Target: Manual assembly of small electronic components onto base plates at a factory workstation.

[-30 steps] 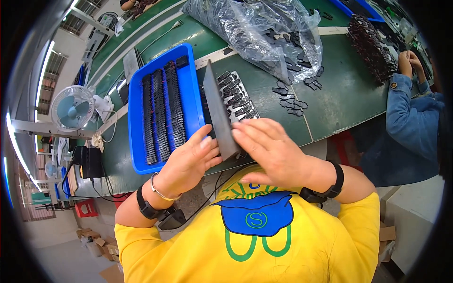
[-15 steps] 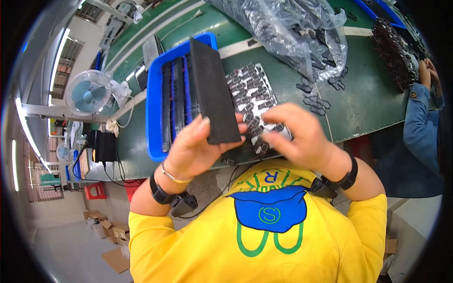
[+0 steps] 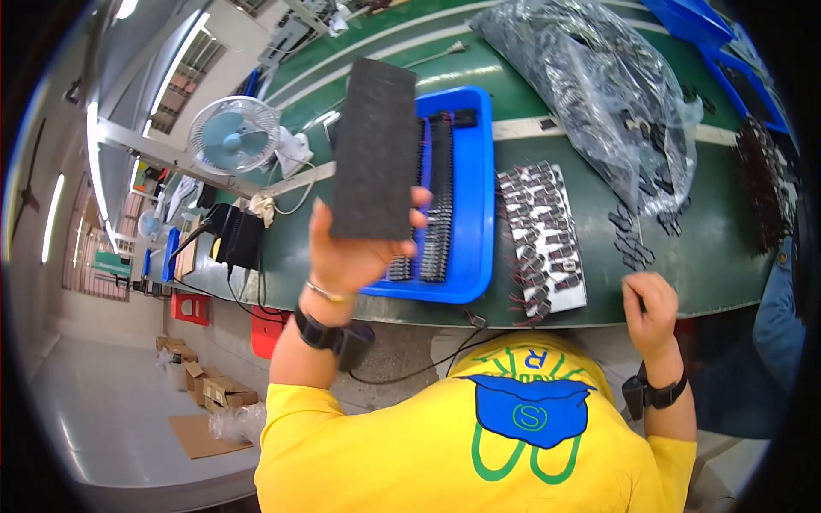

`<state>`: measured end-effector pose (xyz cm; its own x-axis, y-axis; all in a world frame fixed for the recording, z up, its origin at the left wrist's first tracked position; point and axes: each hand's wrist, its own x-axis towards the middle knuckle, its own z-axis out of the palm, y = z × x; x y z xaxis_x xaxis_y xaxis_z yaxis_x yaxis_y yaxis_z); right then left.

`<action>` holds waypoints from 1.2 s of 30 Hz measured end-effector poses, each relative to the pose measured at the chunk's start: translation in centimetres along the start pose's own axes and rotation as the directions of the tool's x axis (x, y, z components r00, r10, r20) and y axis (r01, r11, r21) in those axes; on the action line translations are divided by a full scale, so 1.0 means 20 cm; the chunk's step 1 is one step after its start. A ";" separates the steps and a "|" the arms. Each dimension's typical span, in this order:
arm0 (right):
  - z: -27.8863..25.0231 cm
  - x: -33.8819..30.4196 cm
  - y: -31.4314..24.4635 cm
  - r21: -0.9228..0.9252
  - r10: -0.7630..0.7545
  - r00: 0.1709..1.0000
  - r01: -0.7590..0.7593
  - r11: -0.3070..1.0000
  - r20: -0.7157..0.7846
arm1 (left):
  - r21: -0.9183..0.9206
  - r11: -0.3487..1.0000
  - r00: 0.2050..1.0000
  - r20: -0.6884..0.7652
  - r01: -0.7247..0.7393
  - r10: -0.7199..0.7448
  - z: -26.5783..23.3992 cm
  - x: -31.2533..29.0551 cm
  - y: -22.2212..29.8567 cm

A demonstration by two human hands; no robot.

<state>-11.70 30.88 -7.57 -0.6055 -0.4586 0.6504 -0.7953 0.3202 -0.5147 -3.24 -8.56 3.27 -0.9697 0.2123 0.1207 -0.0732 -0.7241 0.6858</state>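
My left hand (image 3: 349, 263) is closed around the lower end of a flat black rectangular slab (image 3: 374, 145), possibly foam, and holds it up over the left side of a blue tray (image 3: 481, 197). Inside the tray, partly covered by the slab, stand rows of small black parts (image 3: 439, 197). My right hand (image 3: 652, 309) has its fingers curled together near the table's front edge; anything inside them is hidden. Just beyond it lie loose black clip-like pieces (image 3: 633, 244). Between tray and right hand, a white board (image 3: 569, 295) carries many small black parts with dark red wires.
A clear plastic bag (image 3: 590, 94) of black pieces lies at the far right, with a dark bundle (image 3: 761, 188) beyond it. A co-worker's blue sleeve (image 3: 780, 286) shows at right. A fan (image 3: 231, 137) and a black box with cables (image 3: 238, 238) are at left.
My left hand has carried the slab leftward across the tray and turned its broad face up. My right hand has left the white board's parts and moved right. The view has shifted left.
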 end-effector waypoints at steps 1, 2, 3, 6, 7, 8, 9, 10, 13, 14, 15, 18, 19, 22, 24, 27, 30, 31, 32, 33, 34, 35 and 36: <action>0.00 -0.03 0.01 0.002 -0.018 1.000 0.018 1.000 -0.008 | 0.193 0.981 0.995 -0.090 -0.013 0.031 -0.06 0.00 0.13; 0.00 -0.06 0.02 -0.033 -0.014 0.999 0.012 0.999 -0.045 | 0.379 0.925 0.981 -0.174 -0.011 0.083 -0.13 0.02 0.28; 0.01 -0.07 0.02 -0.071 -0.009 0.997 0.003 0.997 -0.078 | 0.590 0.803 0.934 -0.330 0.088 0.140 -0.22 0.03 0.44; 0.04 -0.05 0.01 -0.097 -0.002 0.998 -0.004 0.995 -0.066 | 0.789 0.392 0.686 -0.609 0.473 0.398 -0.36 0.21 0.73; 0.05 -0.04 0.01 -0.109 0.013 0.998 -0.019 0.994 -0.059 | 0.779 0.232 0.654 -0.618 0.582 0.437 -0.42 0.30 0.80; 0.05 -0.03 0.01 -0.118 0.004 0.998 -0.011 0.993 -0.063 | 0.735 0.069 0.625 -0.618 0.675 0.477 -0.49 0.38 0.85; 0.05 -0.03 0.00 -0.128 0.009 0.998 -0.017 0.992 -0.066 | 0.743 0.072 0.631 -0.611 0.666 0.478 -0.55 0.46 0.88; 0.05 -0.02 0.00 -0.140 0.013 0.997 -0.023 0.990 -0.071 | 0.680 0.036 0.599 -0.669 0.732 0.441 -0.62 0.56 0.89; 0.06 -0.02 -0.01 -0.171 0.019 0.996 -0.033 0.985 -0.083 | 0.599 -0.154 0.590 -0.652 0.786 0.476 -0.89 0.74 0.89; 0.06 -0.02 -0.01 -0.180 0.023 0.996 -0.038 0.983 -0.083 | 0.552 -0.299 0.616 -0.578 0.778 0.535 -0.98 0.79 0.88; 0.06 -0.02 -0.01 -0.192 0.034 0.996 -0.050 0.980 -0.084 | 0.566 -0.305 0.630 -0.568 0.766 0.530 -1.04 0.83 0.86; 0.06 -0.04 -0.01 -0.221 0.039 0.994 -0.060 0.973 -0.100 | 0.473 -0.225 0.496 -0.590 0.852 0.637 -1.17 0.89 0.79; 0.06 -0.04 -0.02 -0.226 0.041 0.994 -0.062 0.972 -0.098 | 0.480 -0.229 0.504 -0.587 0.847 0.633 -1.20 0.90 0.78; 0.04 -0.05 -0.03 -0.229 0.054 0.995 -0.073 0.971 -0.088 | 0.475 -0.237 0.504 -0.584 0.848 0.636 -1.28 0.86 0.73; 0.05 -0.04 -0.03 -0.223 0.069 0.996 -0.082 0.971 -0.064 | 0.480 -0.267 0.530 -0.576 0.836 0.622 -1.28 0.83 0.75; 0.06 -0.03 0.00 -0.204 -0.002 0.997 -0.012 0.979 -0.071 | 0.439 -0.440 0.619 -0.496 0.784 0.608 -1.16 0.73 0.82; 0.07 -0.04 0.04 -0.212 -0.017 0.997 0.001 0.977 -0.072 | 0.908 -0.193 0.872 -0.271 0.372 0.407 -0.77 0.65 0.73; 0.06 -0.05 0.04 -0.227 -0.016 0.997 -0.001 0.974 -0.071 | 0.954 -0.103 0.946 -0.260 0.283 0.192 -0.53 0.60 0.64; 0.05 -0.06 0.03 -0.225 0.021 0.999 -0.031 0.974 -0.044 | 0.979 0.007 0.979 -0.204 0.204 -0.010 -0.17 0.47 0.48; 0.06 -0.04 0.03 -0.207 -0.010 0.998 -0.002 0.978 -0.054 | 0.995 -0.076 0.986 -0.071 0.061 -0.149 0.01 0.32 0.36; 0.07 -0.03 0.03 -0.200 -0.035 0.997 0.021 0.980 -0.068 | 0.986 -0.127 0.952 0.063 -0.106 -0.299 0.12 0.22 0.24; 0.08 -0.02 0.03 -0.189 -0.033 0.998 0.022 0.982 -0.057 | 0.938 -0.160 0.900 0.231 -0.306 -0.370 0.16 0.11 0.10; 0.08 -0.02 0.03 -0.180 -0.045 0.997 0.034 0.983 -0.059 | 0.848 -0.175 0.809 0.385 -0.500 -0.445 0.16 0.02 -0.04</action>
<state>-11.90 29.91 -8.95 -0.5697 -0.4232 0.7045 -0.8074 0.4484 -0.3835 -2.84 -5.83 4.99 -0.6621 0.7462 0.0686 0.6950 0.5772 0.4288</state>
